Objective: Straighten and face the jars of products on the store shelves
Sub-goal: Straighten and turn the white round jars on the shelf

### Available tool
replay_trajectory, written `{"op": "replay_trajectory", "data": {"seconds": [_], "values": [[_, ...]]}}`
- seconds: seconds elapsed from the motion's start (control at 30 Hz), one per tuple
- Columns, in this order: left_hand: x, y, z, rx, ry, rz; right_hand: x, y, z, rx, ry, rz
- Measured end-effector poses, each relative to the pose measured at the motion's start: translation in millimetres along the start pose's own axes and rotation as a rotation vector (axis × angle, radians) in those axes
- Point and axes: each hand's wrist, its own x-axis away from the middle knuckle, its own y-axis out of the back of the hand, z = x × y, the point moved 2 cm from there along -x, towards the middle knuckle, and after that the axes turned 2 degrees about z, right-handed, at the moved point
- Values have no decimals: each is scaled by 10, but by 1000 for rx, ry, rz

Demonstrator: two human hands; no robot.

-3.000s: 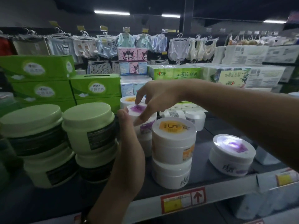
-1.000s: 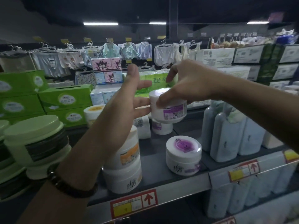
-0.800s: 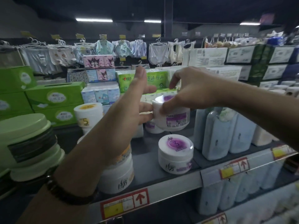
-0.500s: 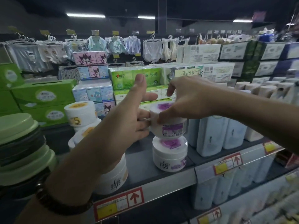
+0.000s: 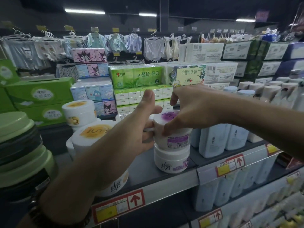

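Your left hand (image 5: 130, 134) and right hand (image 5: 190, 109) gripped the upright top jar (image 5: 174, 139), label facing you. One bottom jar (image 5: 171, 162) sat beneath.

back wall: clothes (image 5: 153, 48) on hangers
left: green tissue boxes (image 5: 39, 94), stacked
centre: tissue packs (image 5: 136, 76)
right: pale bottles (image 5: 212, 140), upright
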Motion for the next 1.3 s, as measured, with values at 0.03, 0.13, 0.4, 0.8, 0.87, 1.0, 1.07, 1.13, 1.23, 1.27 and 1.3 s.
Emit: {"op": "replay_trajectory", "data": {"seconds": [0.03, 0.13, 0.4, 0.8, 0.87, 1.0, 1.07, 1.13, 1.23, 1.27, 1.3], "values": [[3, -9, 11, 6, 1, 4, 12, -9, 4, 6, 4, -3], [4, -36, 31, 1, 3, 5, 37, -15, 17, 22, 15, -12], [-10, -2, 44, 4, -6, 23, 54, 27, 24, 62, 28, 35], [95, 543, -238, -57, -337, -221, -208, 261, 101, -104, 213, -114], [101, 702, -304, -18, -379, -265, -283, 294, 185, -123, 286, -193], [96, 966, -365, 16, -404, -364, -442, 311, 368, -108, 394, -272], [67, 1087, -340, -19, -390, -397, -524, 313, 466, -102, 420, -265], [41, 1191, -275, -48, -359, -401, -623, 295, 571, -69, 441, -251], [5, 1331, -144, -20, -320, -404, -804, 222, 741, 23, 472, -225], [0, 1360, -119, -5, -306, -413, -864, 194, 798, 56, 483, -212], [-11, 1383, -79, 9, -299, -424, -925, 166, 851, 78, 490, -189]]}}
